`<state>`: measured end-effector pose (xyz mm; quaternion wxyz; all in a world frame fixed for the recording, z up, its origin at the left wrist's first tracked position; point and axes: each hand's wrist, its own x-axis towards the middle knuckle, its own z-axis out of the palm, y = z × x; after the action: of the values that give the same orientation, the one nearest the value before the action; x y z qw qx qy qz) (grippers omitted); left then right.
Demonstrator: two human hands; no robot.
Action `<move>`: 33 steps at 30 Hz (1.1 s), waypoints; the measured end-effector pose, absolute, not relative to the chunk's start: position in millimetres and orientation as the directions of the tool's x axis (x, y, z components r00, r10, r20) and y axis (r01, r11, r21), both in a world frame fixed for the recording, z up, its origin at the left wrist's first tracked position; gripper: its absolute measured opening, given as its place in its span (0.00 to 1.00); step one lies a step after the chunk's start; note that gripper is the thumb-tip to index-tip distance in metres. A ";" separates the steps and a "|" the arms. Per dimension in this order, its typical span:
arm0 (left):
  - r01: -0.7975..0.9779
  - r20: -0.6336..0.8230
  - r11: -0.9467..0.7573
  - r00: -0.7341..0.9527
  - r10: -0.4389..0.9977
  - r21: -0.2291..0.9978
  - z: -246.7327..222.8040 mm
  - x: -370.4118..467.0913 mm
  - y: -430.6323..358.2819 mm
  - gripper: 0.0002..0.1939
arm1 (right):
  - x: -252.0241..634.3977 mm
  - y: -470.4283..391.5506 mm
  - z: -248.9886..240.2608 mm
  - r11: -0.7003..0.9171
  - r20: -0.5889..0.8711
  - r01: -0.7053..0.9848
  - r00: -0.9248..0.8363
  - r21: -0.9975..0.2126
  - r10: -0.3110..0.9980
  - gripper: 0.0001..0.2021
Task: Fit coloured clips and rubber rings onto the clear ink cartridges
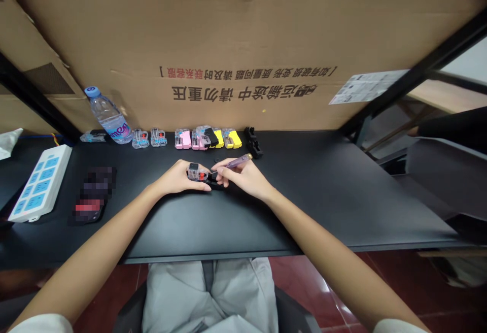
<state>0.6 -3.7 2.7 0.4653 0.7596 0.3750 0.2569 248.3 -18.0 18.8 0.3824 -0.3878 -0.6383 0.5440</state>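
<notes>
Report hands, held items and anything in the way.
Left hand holding clear plastic device. Right hand gripping purple pen-like tool beside it. Nearest clutter: pink-and-clear plastic device beyond, apart from both hands.

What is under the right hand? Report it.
The black tabletop lies beneath the right hand; a black part shows at its left edge in the picture. Anything directly under the hand is covered and cannot be seen.

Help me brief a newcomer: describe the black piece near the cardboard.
Find the big cardboard panel behind the black table. Follow the row of small plastic pieces near the panel's foot to its right end. The black piece there looks black throughout, unlike the yellow-and-clear piece just left of it.
</notes>
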 end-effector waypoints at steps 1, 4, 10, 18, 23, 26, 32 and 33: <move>0.329 0.040 -0.283 0.587 0.809 0.901 2.4 0.5 -3.5 0.28 | 248.6 -17.7 18.0 0.119 0.079 0.071 -0.412 -0.990 0.908 0.19; 0.331 0.041 -0.285 0.587 0.809 0.900 1.4 0.2 -2.6 0.29 | 246.9 -17.7 13.4 0.143 0.109 0.061 -0.383 -0.988 0.917 0.22; 0.328 0.057 -0.303 0.590 0.805 0.894 1.2 0.2 -2.2 0.30 | 239.4 -21.6 5.6 0.115 0.094 0.066 -0.259 -0.991 0.961 0.27; 0.381 0.067 -0.323 0.553 0.831 0.866 4.1 0.1 -0.8 0.33 | 244.1 -18.3 9.9 0.163 0.159 0.012 -0.147 -0.987 0.976 0.27; 0.374 0.105 -0.340 0.525 0.845 0.863 5.0 0.9 -1.1 0.37 | 251.6 -15.8 16.3 0.213 0.207 0.053 -0.106 -0.976 0.973 0.26; 0.376 0.097 -0.347 0.546 0.832 0.860 4.9 -0.2 -1.1 0.32 | 252.5 -15.6 16.4 0.228 0.220 0.080 -0.097 -0.970 0.971 0.26; 0.341 0.137 -0.322 0.469 0.873 0.883 11.9 -8.3 -0.4 0.25 | 253.5 -14.2 13.6 0.251 0.247 0.113 -0.052 -0.961 0.968 0.19; 0.347 0.178 -0.337 0.418 0.891 0.875 13.2 -9.4 -0.1 0.25 | 253.8 -14.1 13.7 0.254 0.251 0.117 -0.042 -0.960 0.967 0.18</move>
<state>-9.4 -0.1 13.2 0.3970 0.7425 0.4168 0.3427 253.8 -14.1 13.7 0.5216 -0.4549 -0.5958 0.4075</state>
